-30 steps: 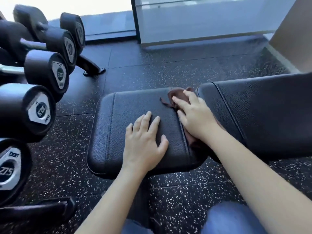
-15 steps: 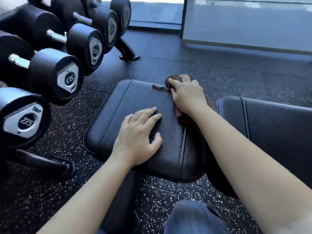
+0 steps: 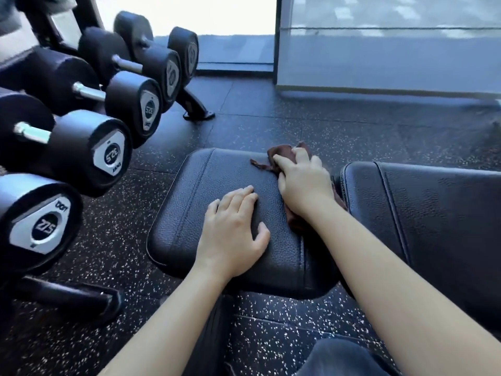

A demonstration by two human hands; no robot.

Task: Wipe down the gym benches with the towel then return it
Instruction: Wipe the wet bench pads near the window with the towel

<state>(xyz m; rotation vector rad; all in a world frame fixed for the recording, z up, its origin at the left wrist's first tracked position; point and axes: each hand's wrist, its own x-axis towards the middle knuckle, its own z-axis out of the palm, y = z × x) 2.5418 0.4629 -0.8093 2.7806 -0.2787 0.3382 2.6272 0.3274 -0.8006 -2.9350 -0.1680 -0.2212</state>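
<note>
A black padded bench seat (image 3: 217, 191) lies in the middle of the view, with the bench's back pad (image 3: 433, 213) to its right across a narrow gap. A dark brown towel (image 3: 279, 154) is bunched at the seat's far right corner and trails down along the gap. My right hand (image 3: 303, 183) lies on top of it with fingers curled into the cloth. My left hand (image 3: 233, 234) rests flat on the seat with straight fingers, holding nothing.
A rack of black dumbbells (image 3: 103, 156) fills the left side, its foot (image 3: 198, 112) on the speckled rubber floor (image 3: 298, 120). A glass partition (image 3: 379, 50) stands at the back. A blue-trousered knee (image 3: 344, 359) shows at the bottom.
My right hand has slid the towel along the seat's right edge to its far corner, its fingers curling more into the cloth. The left hand has stayed flat on the seat. The view has swung left.
</note>
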